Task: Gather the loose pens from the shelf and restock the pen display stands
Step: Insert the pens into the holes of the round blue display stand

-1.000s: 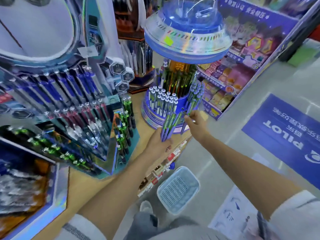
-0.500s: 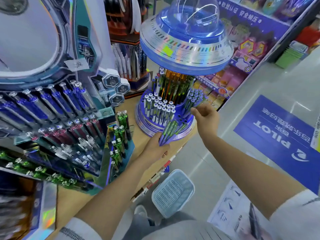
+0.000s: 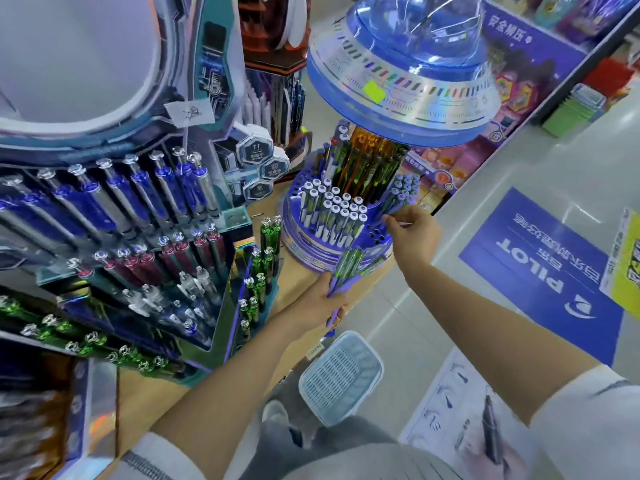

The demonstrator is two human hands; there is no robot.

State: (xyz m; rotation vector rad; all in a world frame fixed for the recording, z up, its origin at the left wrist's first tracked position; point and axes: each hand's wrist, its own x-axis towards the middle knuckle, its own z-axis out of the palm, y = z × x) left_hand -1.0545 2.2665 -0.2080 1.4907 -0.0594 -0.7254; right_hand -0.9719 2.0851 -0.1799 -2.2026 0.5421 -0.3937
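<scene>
Up off pen bundle (image 3: 346,268) since 1 s ago; now pinches purple pen (image 3: 394,208) w/ R hand (image 3: 412,233) at round stand (image 3: 311,251) rt-side holes. Grips pen bundle in L hand (image 3: 317,304), just front of stand. Packed w/ white-cap pens (image 3: 336,213) in stand's front slots.

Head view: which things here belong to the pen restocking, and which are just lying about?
In the job: bunch of pens gripped by the left hand; round stand with free holes; right hand at its purple pens.
Lying about: floor sticker; basket on the floor; printed sheet.
</scene>
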